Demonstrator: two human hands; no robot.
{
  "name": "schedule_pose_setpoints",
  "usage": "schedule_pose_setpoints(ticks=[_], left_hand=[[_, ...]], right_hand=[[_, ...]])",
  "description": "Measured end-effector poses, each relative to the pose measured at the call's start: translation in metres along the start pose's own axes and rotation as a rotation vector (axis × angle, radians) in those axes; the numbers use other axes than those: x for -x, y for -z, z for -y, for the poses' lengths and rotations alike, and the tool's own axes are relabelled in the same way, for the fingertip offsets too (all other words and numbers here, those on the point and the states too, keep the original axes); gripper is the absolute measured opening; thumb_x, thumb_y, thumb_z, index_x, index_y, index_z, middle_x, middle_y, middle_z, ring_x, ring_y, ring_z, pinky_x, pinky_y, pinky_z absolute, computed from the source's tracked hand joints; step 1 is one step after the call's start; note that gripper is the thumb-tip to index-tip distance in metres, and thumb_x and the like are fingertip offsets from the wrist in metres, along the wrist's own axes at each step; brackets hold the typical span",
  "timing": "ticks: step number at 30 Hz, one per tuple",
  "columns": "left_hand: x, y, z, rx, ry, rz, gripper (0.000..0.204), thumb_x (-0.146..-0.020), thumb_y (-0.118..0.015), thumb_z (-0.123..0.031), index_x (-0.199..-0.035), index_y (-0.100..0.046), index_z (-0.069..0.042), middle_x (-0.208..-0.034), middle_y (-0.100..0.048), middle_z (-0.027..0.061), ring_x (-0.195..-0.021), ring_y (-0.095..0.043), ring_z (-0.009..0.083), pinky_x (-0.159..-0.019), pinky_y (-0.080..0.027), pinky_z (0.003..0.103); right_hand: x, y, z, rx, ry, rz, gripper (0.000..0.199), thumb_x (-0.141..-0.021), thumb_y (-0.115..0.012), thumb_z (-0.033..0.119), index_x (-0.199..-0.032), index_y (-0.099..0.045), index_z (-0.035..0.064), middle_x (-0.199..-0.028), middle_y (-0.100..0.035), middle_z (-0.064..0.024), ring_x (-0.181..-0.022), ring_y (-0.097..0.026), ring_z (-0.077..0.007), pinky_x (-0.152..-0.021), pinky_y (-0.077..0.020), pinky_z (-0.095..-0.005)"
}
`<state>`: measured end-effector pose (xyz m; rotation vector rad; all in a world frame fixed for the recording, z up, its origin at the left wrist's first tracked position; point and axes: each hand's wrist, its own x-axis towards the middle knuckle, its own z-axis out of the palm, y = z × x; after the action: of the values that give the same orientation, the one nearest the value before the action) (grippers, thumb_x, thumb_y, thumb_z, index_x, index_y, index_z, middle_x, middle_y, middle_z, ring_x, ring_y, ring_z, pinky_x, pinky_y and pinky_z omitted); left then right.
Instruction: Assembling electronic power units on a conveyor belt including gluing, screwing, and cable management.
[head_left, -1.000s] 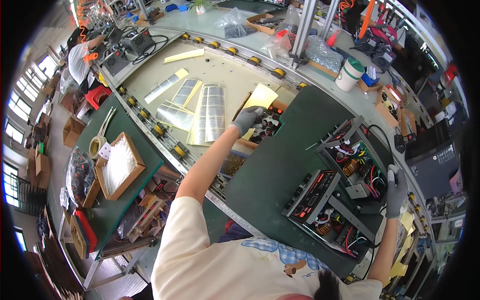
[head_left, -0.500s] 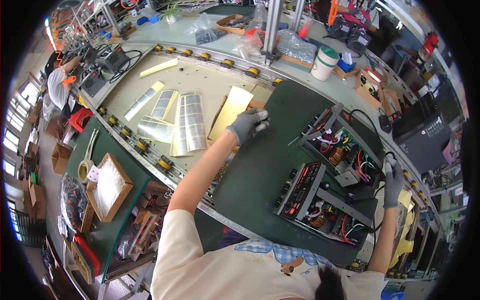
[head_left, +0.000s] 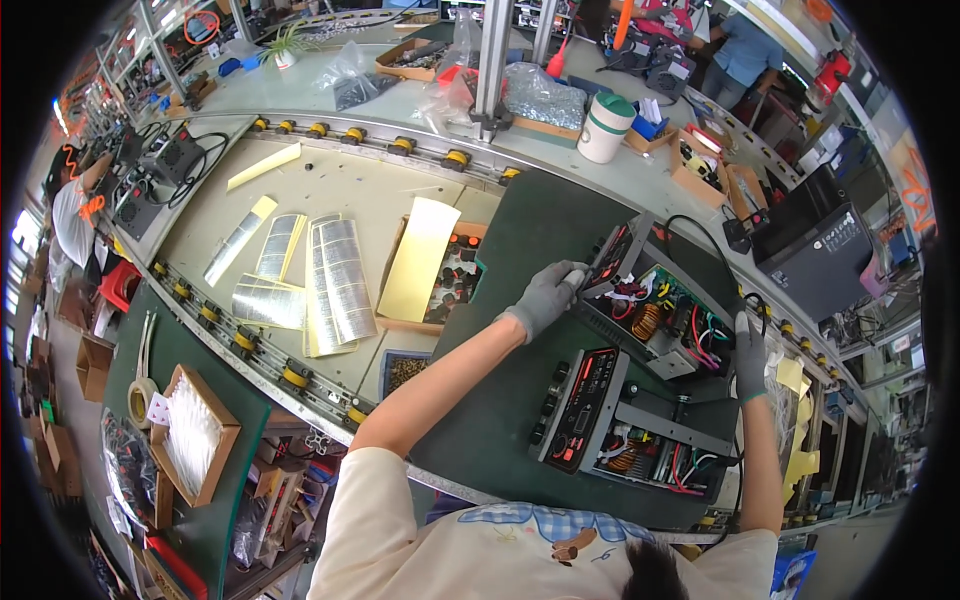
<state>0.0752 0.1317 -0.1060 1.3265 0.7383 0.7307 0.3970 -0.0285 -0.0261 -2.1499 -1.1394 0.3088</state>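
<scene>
Two opened electronic units with black metal cases lie on the dark green mat [head_left: 490, 390]. My left hand [head_left: 546, 300], in a grey glove, has its fingers closed at the left edge of the far unit's front panel [head_left: 612, 258]. Inside that far unit [head_left: 655, 318] a copper coil, a green board and coloured wires show. My right hand [head_left: 750, 360], also gloved, is at its rear end, fingers closed by the black cable [head_left: 757, 303]; the grip is partly hidden. Nearer me sits the second unit [head_left: 640, 440], its panel with knobs facing left.
Left of the mat lie silver label sheets [head_left: 340, 280] and a box of black-and-red parts [head_left: 455, 275] under a yellow sheet [head_left: 420, 260]. A tray of small screws [head_left: 405, 372] is beside my left forearm. Roller rails [head_left: 400, 146] edge the bench. A black case [head_left: 820, 245] stands far right.
My left hand has moved right, from over the mat's left edge to the far unit's panel. My right hand stays near the cable at the unit's rear. The whole view has shifted.
</scene>
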Motion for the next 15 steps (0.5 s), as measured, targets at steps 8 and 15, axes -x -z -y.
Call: schedule_pose_setpoints(ticks=[8,15], left_hand=[[0.023,-0.004,-0.002,0.261,0.092,0.074,0.027,-0.092,-0.057,-0.019,-0.112,-0.055,-0.001,-0.081,-0.057,0.0022,-0.065,-0.052,0.0061,-0.057,-0.043,0.018],[0.015,0.008,-0.011,0.664,0.120,0.053,0.027,-0.088,-0.062,-0.015,-0.110,-0.056,-0.001,-0.086,-0.059,0.0043,-0.068,-0.054,0.0092,-0.060,-0.045,0.019]], right_hand=[[-0.044,0.008,-0.025,-0.076,0.016,0.001,0.047,-0.090,-0.052,0.032,-0.116,-0.057,-0.0065,-0.094,-0.064,-0.0110,-0.083,-0.055,-0.0152,-0.076,-0.0429,-0.0272],[-0.048,0.002,-0.028,-0.013,0.134,-0.027,0.046,-0.089,-0.052,0.030,-0.117,-0.056,-0.0058,-0.106,-0.063,-0.0177,-0.096,-0.057,-0.0217,-0.088,-0.0412,-0.0306]])
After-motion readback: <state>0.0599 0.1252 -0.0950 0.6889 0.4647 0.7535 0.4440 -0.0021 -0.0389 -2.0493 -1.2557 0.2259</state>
